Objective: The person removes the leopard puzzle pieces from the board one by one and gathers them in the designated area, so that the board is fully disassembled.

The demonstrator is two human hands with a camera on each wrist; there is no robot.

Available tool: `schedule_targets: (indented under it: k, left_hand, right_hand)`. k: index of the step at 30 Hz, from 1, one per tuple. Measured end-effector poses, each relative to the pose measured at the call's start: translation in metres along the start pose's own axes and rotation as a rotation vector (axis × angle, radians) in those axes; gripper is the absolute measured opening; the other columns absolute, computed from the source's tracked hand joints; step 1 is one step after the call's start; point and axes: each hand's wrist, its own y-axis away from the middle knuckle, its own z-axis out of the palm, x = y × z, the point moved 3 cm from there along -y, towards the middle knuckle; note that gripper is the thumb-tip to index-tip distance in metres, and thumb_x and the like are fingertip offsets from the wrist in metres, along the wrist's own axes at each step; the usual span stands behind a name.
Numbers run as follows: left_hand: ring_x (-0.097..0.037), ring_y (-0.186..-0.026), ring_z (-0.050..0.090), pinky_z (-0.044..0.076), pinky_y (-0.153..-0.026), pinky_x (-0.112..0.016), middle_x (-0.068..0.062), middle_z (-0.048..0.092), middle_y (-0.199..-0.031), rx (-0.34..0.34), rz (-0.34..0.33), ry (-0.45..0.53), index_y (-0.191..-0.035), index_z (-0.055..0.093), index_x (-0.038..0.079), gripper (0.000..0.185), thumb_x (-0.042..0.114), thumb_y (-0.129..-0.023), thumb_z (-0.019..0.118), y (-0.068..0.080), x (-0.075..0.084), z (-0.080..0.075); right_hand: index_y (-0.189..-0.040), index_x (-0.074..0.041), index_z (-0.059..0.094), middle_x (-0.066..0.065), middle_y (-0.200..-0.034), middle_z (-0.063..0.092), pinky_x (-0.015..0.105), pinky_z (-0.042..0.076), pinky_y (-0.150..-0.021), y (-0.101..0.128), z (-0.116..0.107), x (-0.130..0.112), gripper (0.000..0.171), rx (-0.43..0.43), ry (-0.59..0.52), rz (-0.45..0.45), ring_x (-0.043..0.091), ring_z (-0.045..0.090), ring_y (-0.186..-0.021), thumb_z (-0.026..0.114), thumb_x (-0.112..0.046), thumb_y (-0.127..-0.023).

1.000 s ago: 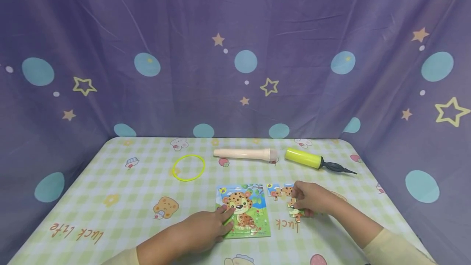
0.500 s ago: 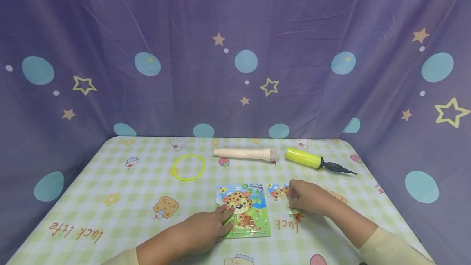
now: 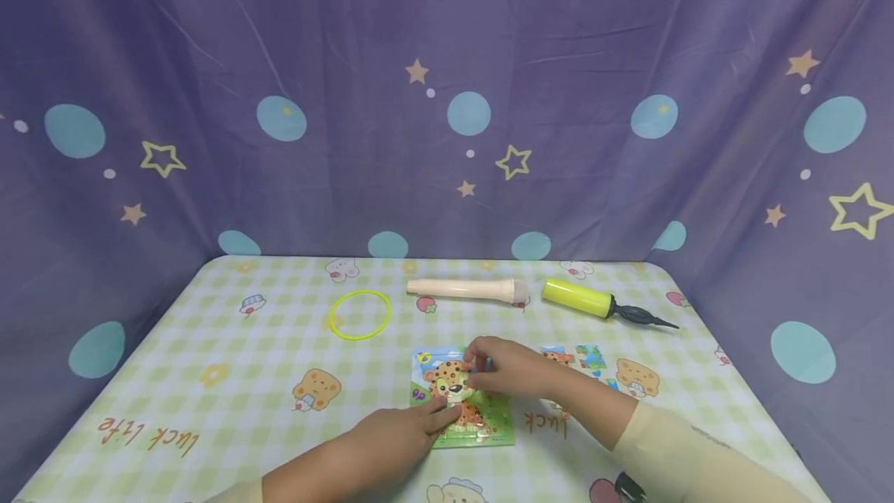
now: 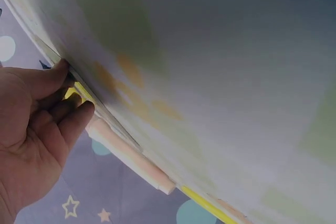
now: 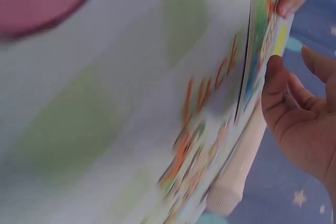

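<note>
A jigsaw board with a spotted leopard picture (image 3: 475, 433) lies flat at the table's near middle. My left hand (image 3: 391, 437) rests on its lower left part, index finger reaching across the leopard; the left wrist view shows this hand (image 4: 39, 124) at the board's edge. Above the board's upper right is my right hand (image 3: 513, 367), fingers bent, covering part of the picture. In the right wrist view, that hand (image 5: 304, 114) has its thumb and a finger apart, and no piece shows between them. Loose puzzle pieces (image 3: 590, 356) lie right of the board, partly behind the right forearm.
A pale pink toy microphone (image 3: 464, 289) and a yellow hand pump (image 3: 576, 297) with a dark nozzle lie toward the back. A yellow ring (image 3: 334, 327) sits left of them. The checked tablecloth (image 3: 251, 363) has printed pictures, and a purple curtain (image 3: 349, 177) hangs behind.
My right hand has moved left from the loose pieces to above the leopard board, uncovering several pieces. My left hand stays on the board, shifted slightly to the right.
</note>
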Motion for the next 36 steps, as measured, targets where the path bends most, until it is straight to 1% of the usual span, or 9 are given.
schedule_targets:
  k: [6, 11, 14, 17, 22, 25, 29, 33, 36]
  left_hand:
    - [-0.011, -0.12, 0.061, 0.056, -0.06, -0.021, 0.016, 0.035, -0.156, 0.015, 0.002, -0.026, -0.136, 0.06, 0.018, 0.047, 0.015, -0.091, 0.069, 0.001, 0.004, -0.002]
    - [-0.007, -0.096, 0.068, 0.05, -0.053, -0.017, 0.014, 0.039, -0.154, 0.032, 0.008, -0.079, -0.14, 0.056, 0.019, 0.05, 0.015, -0.091, 0.068, 0.0, 0.004, -0.001]
    - [-0.006, -0.083, 0.068, 0.047, -0.051, -0.017, 0.014, 0.04, -0.153, 0.041, 0.017, -0.094, -0.138, 0.058, 0.019, 0.048, 0.016, -0.091, 0.068, 0.0, 0.004, -0.002]
    - [-0.005, -0.077, 0.067, 0.045, -0.049, -0.017, 0.014, 0.042, -0.152, 0.048, 0.025, -0.094, -0.134, 0.062, 0.019, 0.044, 0.016, -0.091, 0.067, 0.0, 0.004, -0.003]
    - [0.0, -0.06, 0.055, 0.04, -0.046, -0.016, 0.012, 0.047, -0.149, 0.078, 0.037, -0.119, -0.137, 0.059, 0.019, 0.047, 0.016, -0.091, 0.067, 0.001, 0.004, -0.005]
    - [0.002, -0.059, 0.052, 0.038, -0.045, -0.014, 0.012, 0.047, -0.148, 0.085, 0.039, -0.145, -0.139, 0.057, 0.018, 0.05, 0.017, -0.091, 0.068, 0.001, 0.004, -0.005]
    - [0.001, -0.062, 0.055, 0.038, -0.045, -0.015, 0.013, 0.045, -0.15, 0.071, 0.036, -0.14, -0.135, 0.06, 0.018, 0.045, 0.016, -0.09, 0.067, 0.001, 0.004, -0.004]
    - [-0.002, -0.078, 0.065, 0.042, -0.047, -0.015, 0.014, 0.04, -0.153, 0.037, 0.026, -0.082, -0.141, 0.055, 0.021, 0.051, 0.016, -0.091, 0.067, 0.0, 0.003, -0.004]
    - [-0.008, -0.098, 0.068, 0.049, -0.052, -0.018, 0.016, 0.039, -0.154, 0.005, 0.007, -0.026, -0.143, 0.052, 0.023, 0.054, 0.015, -0.091, 0.068, -0.001, 0.002, -0.005]
  right_hand:
    - [-0.128, -0.016, 0.061, -0.011, -0.101, 0.058, 0.024, 0.051, -0.078, -0.02, 0.023, -0.016, 0.037, -0.056, 0.11, -0.011, 0.002, 0.056, -0.086, 0.063, -0.035, -0.096]
    - [-0.115, -0.021, 0.069, -0.012, -0.102, 0.059, 0.026, 0.051, -0.082, -0.029, 0.031, -0.02, 0.023, -0.038, 0.177, 0.027, 0.002, 0.056, -0.09, 0.064, -0.03, -0.095]
    - [-0.11, -0.021, 0.068, -0.01, -0.102, 0.06, 0.027, 0.051, -0.082, -0.03, 0.03, -0.02, 0.018, -0.044, 0.122, 0.036, 0.004, 0.057, -0.09, 0.065, -0.025, -0.093]
    - [-0.109, -0.022, 0.065, -0.01, -0.1, 0.058, 0.026, 0.05, -0.08, -0.031, 0.03, -0.02, 0.018, -0.065, 0.065, 0.029, 0.004, 0.056, -0.089, 0.067, -0.022, -0.091]
    - [-0.106, -0.023, 0.055, -0.01, -0.101, 0.059, 0.026, 0.049, -0.077, -0.03, 0.031, -0.02, 0.013, -0.112, -0.063, -0.011, 0.007, 0.058, -0.088, 0.063, -0.024, -0.096]
    - [-0.103, -0.023, 0.053, -0.012, -0.102, 0.062, 0.026, 0.05, -0.076, -0.029, 0.032, -0.021, 0.008, -0.107, -0.101, -0.021, 0.007, 0.059, -0.087, 0.059, -0.028, -0.099]
    - [-0.098, -0.023, 0.055, -0.012, -0.1, 0.064, 0.025, 0.051, -0.07, -0.029, 0.033, -0.022, 0.005, -0.045, -0.097, -0.019, 0.006, 0.06, -0.081, 0.059, -0.026, -0.099]
    - [-0.097, -0.02, 0.056, -0.007, -0.091, 0.065, 0.025, 0.053, -0.066, -0.03, 0.029, -0.02, 0.004, 0.04, -0.12, -0.029, 0.01, 0.063, -0.075, 0.059, -0.022, -0.098]
    - [-0.104, -0.016, 0.056, -0.001, -0.088, 0.063, 0.028, 0.056, -0.066, -0.028, 0.019, -0.018, 0.006, 0.08, -0.176, -0.037, 0.017, 0.065, -0.074, 0.058, -0.02, -0.099]
